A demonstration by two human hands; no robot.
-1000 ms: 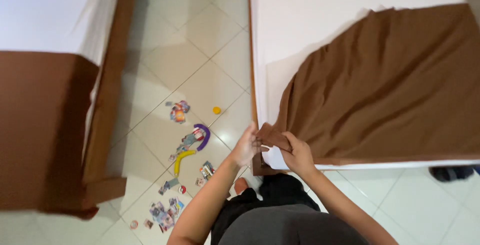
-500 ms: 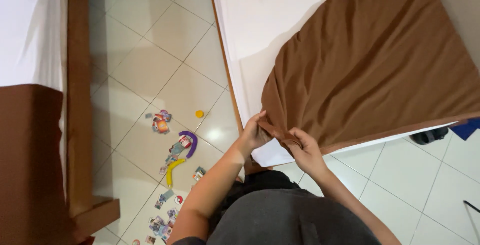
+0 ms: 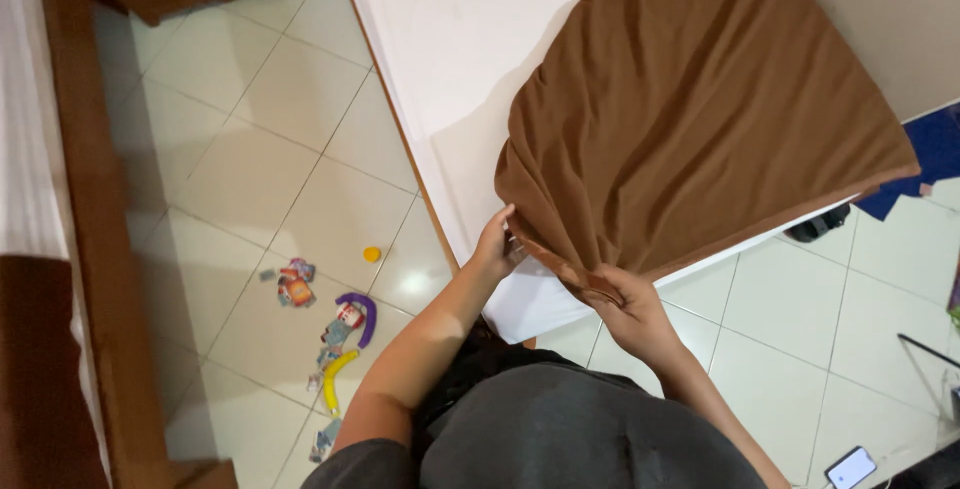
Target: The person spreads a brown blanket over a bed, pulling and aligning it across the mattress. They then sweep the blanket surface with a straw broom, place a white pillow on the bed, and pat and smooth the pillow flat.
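My left hand point(image 3: 497, 242) and right hand point(image 3: 622, 301) each pinch the near edge of the brown blanket point(image 3: 700, 119) — it spreads away from them over the bed point(image 3: 450, 69). Beyond my left hand, much of the sheet lies bare — spreading seems half done.

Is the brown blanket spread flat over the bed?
No. The brown blanket is bunched and wrinkled, covering part of the bed; both hands grip its corner.
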